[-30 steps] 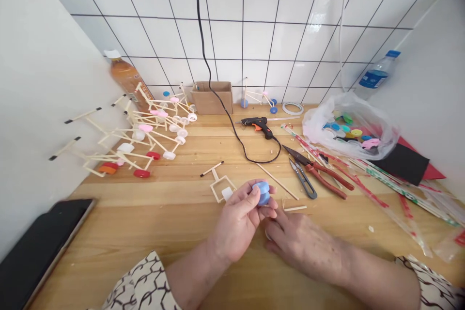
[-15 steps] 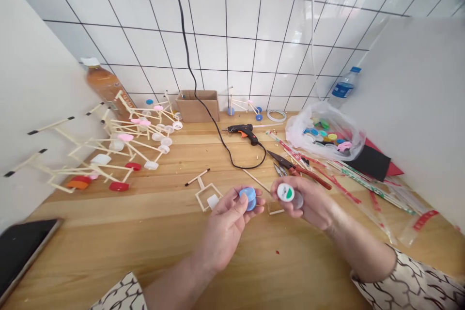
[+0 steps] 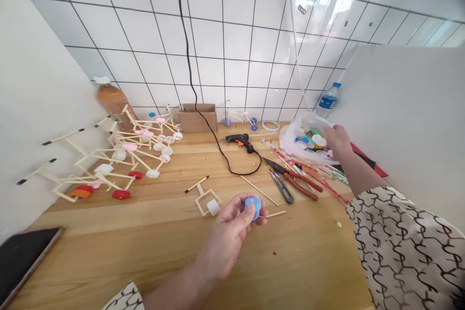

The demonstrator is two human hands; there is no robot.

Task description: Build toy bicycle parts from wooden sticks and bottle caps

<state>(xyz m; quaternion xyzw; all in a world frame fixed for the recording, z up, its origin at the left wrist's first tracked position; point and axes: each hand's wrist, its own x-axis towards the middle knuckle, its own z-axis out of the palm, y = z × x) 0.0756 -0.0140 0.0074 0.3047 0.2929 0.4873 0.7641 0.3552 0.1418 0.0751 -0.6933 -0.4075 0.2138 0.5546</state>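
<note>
Right hand, earlier near the left hand, is reaching to the right side of the plastic bag — hold unclear; left hand is grasping blue caps, nearer and left of the bag.

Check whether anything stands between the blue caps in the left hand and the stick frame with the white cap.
Nothing on the table visibly does. In this view only the left hand, holding the blue caps, covers part of the line to the stick frame. The glue gun lies farther back, off that line.
</note>
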